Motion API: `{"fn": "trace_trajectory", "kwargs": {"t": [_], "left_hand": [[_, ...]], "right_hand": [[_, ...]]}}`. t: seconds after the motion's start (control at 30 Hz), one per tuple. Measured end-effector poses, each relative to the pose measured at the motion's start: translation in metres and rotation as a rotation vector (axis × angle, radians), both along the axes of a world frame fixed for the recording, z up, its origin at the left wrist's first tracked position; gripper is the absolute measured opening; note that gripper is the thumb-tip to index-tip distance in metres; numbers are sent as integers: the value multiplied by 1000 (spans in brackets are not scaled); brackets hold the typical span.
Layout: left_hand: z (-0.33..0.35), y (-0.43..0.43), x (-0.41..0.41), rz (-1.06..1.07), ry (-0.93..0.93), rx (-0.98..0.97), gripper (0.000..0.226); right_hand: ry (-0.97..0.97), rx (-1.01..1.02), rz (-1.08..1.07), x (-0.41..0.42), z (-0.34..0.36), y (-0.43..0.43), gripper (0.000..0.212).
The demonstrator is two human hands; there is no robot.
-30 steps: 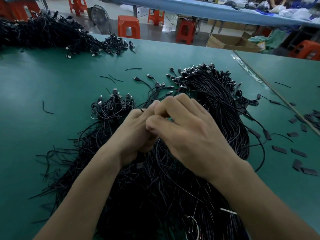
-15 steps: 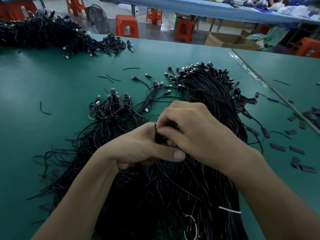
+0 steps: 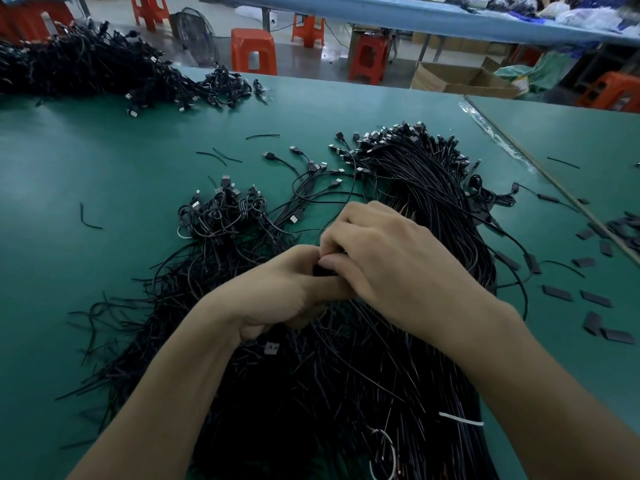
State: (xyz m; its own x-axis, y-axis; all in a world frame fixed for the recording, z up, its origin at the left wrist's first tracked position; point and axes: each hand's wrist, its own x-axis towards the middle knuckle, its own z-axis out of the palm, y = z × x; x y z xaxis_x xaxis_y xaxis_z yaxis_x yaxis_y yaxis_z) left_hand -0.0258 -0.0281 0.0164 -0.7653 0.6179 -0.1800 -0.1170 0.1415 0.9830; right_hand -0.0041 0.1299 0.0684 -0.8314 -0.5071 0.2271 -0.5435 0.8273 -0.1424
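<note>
A big heap of black USB cables (image 3: 426, 202) covers the middle of the green table (image 3: 86, 174), plugs at the far end. Above it my left hand (image 3: 280, 289) and my right hand (image 3: 391, 265) meet. Both have curled fingers pinching a small black piece (image 3: 323, 270) between them; most of it is hidden by the fingers. A cable plug (image 3: 272, 348) hangs under my left wrist. A smaller bunch of coiled cables (image 3: 221, 213) lies left of my hands.
Another pile of black cables (image 3: 86, 67) lies at the far left. Small flat black sleeves (image 3: 557, 292) are scattered on the right. Short wire offcuts (image 3: 88, 218) dot the table. Orange stools (image 3: 252, 50) and a cardboard box (image 3: 457, 79) stand beyond the far edge.
Both hands came down toward me from above the heap and stay joined. The black piece between the fingers is more covered now.
</note>
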Motion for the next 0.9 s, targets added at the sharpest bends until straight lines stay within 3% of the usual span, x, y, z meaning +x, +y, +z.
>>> {"fn": "trace_trajectory", "kwargs": {"t": [0.17, 0.37, 0.43, 0.6, 0.77, 0.9], "left_hand": [[1, 7, -3, 121, -232, 276, 18], [1, 8, -2, 240, -115, 583, 10], [0, 9, -3, 359, 47, 500, 21], [-4, 7, -5, 709, 697, -113, 16], [-1, 8, -3, 654, 585, 73, 12], [5, 8, -2, 570, 549, 265, 32]], "right_hand": [[109, -82, -94, -2, -8, 5, 12], [114, -438, -166, -6, -16, 2, 10], [84, -585, -162, -7, -21, 1, 4], [-6, -869, -139, -6, -25, -4, 18], [-101, -1013, -118, -9, -27, -11, 20], [-288, -1125, -112, -9, -28, -13, 11]]}}
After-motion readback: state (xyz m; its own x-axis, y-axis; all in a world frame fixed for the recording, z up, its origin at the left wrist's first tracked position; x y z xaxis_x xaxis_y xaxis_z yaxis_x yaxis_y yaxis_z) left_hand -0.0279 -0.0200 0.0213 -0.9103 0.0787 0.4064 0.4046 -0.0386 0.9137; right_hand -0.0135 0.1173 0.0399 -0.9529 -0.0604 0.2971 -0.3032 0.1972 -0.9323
